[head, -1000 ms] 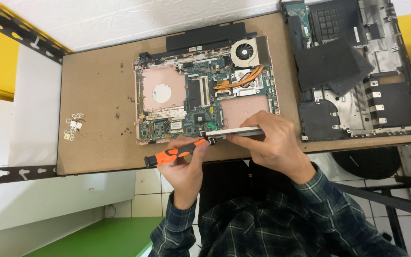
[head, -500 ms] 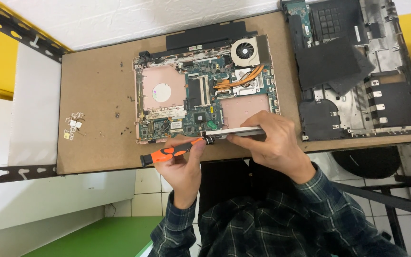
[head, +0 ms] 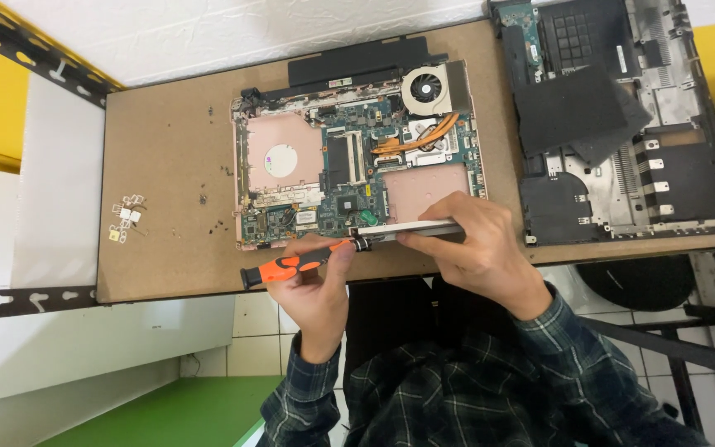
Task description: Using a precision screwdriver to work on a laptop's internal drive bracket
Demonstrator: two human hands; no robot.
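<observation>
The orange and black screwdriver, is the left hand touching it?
Touching. The head view shows the left hand with its fingers wrapped around the orange and black screwdriver, no gap between them.

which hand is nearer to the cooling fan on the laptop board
Right. The right hand rests at the board's front edge, below the cooling fan. The left hand, holding the orange-handled screwdriver, sits further left, farther from the fan.

Opened laptop base at centre of bench. Second dismantled chassis at upper right of frame. Small loose parts on bench at left. Screwdriver at laptop's lower edge, between left hand and right hand.
</observation>
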